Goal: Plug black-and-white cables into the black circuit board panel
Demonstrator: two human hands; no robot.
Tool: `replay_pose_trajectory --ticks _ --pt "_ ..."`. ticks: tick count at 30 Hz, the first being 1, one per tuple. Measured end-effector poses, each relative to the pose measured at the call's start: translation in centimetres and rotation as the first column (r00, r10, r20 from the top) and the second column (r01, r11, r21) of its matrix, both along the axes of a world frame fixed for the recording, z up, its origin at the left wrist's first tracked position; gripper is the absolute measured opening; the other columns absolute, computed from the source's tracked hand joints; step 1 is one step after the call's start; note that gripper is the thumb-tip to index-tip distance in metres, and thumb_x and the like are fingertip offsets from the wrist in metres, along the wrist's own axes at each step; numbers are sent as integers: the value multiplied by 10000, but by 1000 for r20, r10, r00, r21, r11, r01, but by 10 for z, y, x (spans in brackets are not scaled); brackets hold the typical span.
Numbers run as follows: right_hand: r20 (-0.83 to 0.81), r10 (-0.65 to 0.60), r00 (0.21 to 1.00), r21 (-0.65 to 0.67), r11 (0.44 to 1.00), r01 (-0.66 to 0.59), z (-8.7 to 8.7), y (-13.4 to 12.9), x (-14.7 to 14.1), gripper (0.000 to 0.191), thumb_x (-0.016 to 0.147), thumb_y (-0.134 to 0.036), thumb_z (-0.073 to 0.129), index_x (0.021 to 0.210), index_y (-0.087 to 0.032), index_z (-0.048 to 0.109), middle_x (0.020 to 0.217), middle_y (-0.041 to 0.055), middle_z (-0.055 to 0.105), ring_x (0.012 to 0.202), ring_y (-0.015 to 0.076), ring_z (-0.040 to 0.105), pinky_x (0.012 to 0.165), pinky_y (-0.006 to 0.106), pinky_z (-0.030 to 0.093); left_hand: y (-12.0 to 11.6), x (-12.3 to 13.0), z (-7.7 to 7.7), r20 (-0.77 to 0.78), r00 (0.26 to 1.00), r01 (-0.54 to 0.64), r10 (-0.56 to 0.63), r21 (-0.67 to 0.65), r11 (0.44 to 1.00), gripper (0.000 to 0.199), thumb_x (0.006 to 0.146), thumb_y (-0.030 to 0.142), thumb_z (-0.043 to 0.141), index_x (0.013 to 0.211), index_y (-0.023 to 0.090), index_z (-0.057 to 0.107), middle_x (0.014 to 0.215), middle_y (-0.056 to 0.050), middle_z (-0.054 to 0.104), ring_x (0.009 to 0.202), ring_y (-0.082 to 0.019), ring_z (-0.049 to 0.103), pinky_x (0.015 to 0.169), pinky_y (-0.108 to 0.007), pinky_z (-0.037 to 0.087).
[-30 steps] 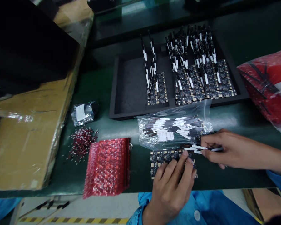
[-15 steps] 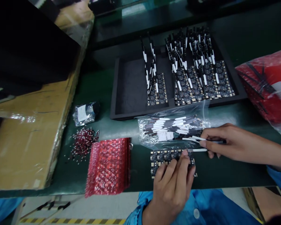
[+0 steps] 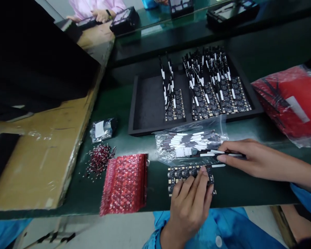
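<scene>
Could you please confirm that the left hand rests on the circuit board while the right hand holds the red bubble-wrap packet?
Not quite: the right hand holds black-and-white strips instead, as the head view shows; the left hand does rest on the circuit board.

On the left we see brown cardboard point(image 3: 41, 162), with a silvery bag point(image 3: 105, 130) to its right. Nearer us lies red bubble wrap point(image 3: 126, 183); far left, we spot a co-worker's pink clothing point(image 3: 83, 7).
</scene>
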State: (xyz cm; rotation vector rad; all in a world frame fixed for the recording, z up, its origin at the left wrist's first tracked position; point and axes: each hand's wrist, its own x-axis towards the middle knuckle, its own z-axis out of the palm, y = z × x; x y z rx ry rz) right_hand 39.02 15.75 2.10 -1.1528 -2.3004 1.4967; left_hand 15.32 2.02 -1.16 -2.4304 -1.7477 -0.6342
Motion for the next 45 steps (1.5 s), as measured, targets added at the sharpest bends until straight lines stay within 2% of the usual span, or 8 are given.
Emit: replay_pose_trajectory --ticks 4,13,24,33,36,40,45 --pt "60 61 996 6 998 -61 -7 -2 -1 330 1196 -555 627 1049 -286 750 808 -29 766 763 233 739 704 315 428 -1 -1 0 -4 1000 15 -15 20 1000 391 923 393 632 1278 234 599 1291 65 663 1018 -118 699 824 -297 530" --pt "46 56 997 -2 998 -56 -8 -1 -2 369 1200 -552 601 1002 -272 741 800 -22 765 744 223 720 687 320 410 -3 -4 2 -43 995 86 -84 41 995 316 927 414 628 1212 277 643 1339 107 613 968 -87 688 805 -277 497" --pt "23 19 1000 35 999 -20 -11 -5 -1 436 1205 -589 576 966 -260 735 797 -33 728 728 205 706 667 316 428 0 0 3 19 1000 21 -21 -49 999 388 947 405 602 1299 243 576 1304 84 652 1045 -111 671 865 -283 489" --pt "-94 -78 993 -66 995 72 -2 -1 -1 363 1148 -550 728 941 -261 803 738 -50 691 667 178 615 588 293 414 -2 1 2 110 991 -68 80 -111 991 404 936 423 607 1312 280 566 1235 96 697 971 -153 669 837 -322 459" --pt "-94 -88 992 -120 990 77 -3 -2 -1 385 1153 -575 716 935 -269 799 719 -52 661 657 180 601 575 290 403 -1 0 0 120 991 -48 61 -114 992 398 938 410 607 1315 292 562 1241 108 692 972 -143 667 832 -313 473" --pt "-83 -61 995 -176 983 46 -9 -4 -2 361 1149 -574 720 970 -269 794 684 -69 597 637 181 553 576 297 371 1 -1 1 92 996 -7 16 -92 996 388 927 395 626 1291 267 583 1253 73 690 1018 -133 673 823 -293 507" --pt "-87 -64 994 -172 984 48 -15 -7 -4 352 1129 -547 747 923 -263 780 684 -60 618 663 193 537 594 317 354 -1 -2 6 57 998 26 -25 -16 1000 383 916 398 637 1267 250 599 1320 72 642 1032 -109 676 852 -289 525"
